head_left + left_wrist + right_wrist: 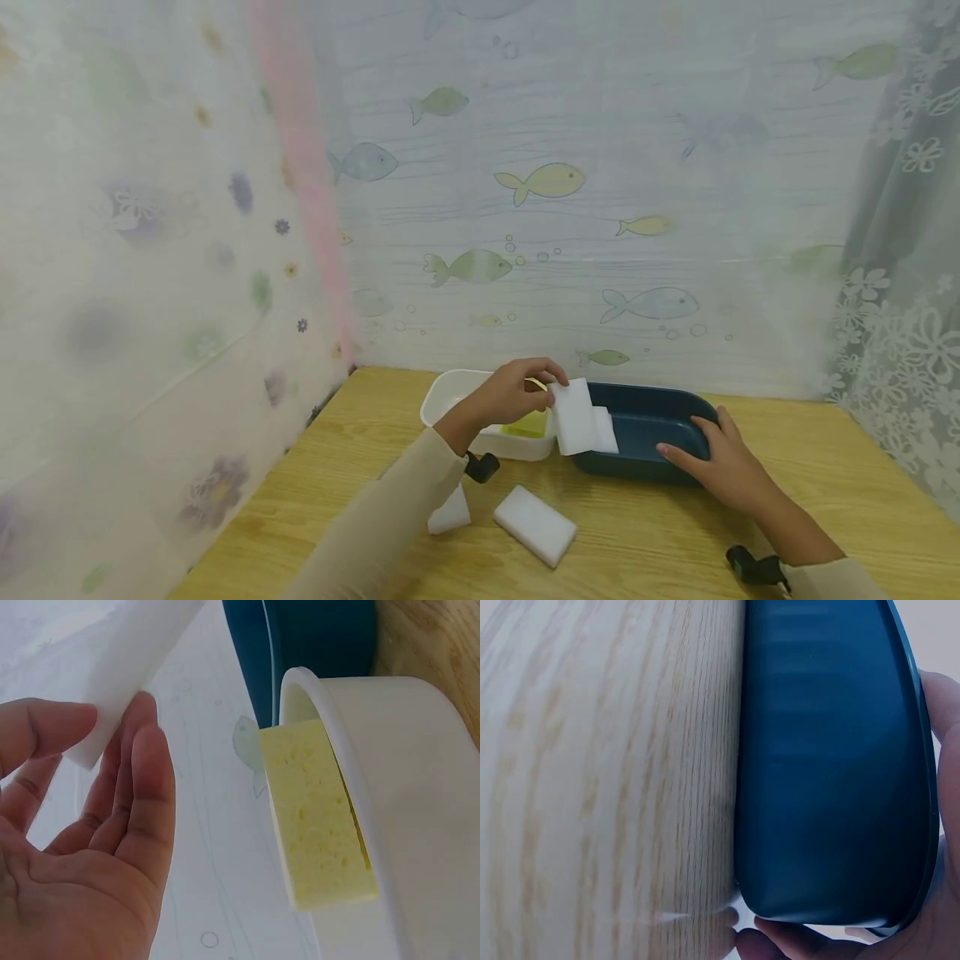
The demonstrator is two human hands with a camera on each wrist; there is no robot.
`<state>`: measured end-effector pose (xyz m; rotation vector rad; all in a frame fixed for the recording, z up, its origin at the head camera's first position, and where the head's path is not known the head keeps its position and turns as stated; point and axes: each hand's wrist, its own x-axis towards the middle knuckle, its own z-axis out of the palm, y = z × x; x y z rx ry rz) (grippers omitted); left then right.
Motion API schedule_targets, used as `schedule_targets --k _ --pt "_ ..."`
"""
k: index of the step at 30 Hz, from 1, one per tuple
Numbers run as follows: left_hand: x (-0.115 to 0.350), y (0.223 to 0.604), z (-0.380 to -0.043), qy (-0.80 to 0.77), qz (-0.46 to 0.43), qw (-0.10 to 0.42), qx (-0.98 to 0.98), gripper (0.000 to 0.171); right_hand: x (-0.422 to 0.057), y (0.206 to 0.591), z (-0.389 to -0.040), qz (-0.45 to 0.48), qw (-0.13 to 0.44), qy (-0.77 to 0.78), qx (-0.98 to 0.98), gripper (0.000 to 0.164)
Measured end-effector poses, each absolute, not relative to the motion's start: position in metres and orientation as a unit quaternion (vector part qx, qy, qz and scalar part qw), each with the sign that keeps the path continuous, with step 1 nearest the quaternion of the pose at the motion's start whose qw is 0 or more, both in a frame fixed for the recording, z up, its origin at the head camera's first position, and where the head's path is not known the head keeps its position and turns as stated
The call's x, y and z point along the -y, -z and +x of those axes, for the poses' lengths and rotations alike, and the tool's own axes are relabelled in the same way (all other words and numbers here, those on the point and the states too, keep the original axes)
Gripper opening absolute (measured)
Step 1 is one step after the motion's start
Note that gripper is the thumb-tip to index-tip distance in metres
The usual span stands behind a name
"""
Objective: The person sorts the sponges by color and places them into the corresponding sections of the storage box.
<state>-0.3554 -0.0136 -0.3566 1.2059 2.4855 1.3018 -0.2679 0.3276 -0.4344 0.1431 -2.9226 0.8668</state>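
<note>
My left hand (517,390) pinches a white sponge block (576,417) by its upper left edge, above the left end of a dark blue plastic basin (645,471). The left wrist view shows the thumb on one face of the block (127,675) and the fingertips on the other. Behind the held block, another white sponge (606,431) lies in the basin. My right hand (727,467) grips the basin's right end, thumb at the near rim and fingers at the far side. In the right wrist view the basin's outer wall (832,765) hides part of that hand.
Left of the blue basin stands a white basin (442,398) with a yellow sponge (319,817) in it, jutting above the rim. Two white sponges lie on the wooden table: one (536,525) at the front, one (450,512) partly behind my left sleeve. A fish-patterned curtain (555,250) hangs behind.
</note>
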Motion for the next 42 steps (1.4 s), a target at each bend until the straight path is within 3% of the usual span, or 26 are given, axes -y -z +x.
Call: schedule_targets --k 9,23,42 --pt "-0.003 0.355 -0.358 -0.423 0.353 0.022 -0.834 0.017 -0.325 0.433 -0.266 0.044 0.041 -0.282 0.957 0.097" --pt "-0.032 0.365 -0.368 -0.443 0.267 -0.01 -0.855 0.041 -0.326 0.435 -0.267 0.04 0.037 -0.283 0.958 0.098" --pt "-0.057 0.371 -0.372 -0.398 0.173 -0.024 -0.901 0.023 -0.329 0.435 -0.269 0.041 0.038 -0.281 0.958 0.098"
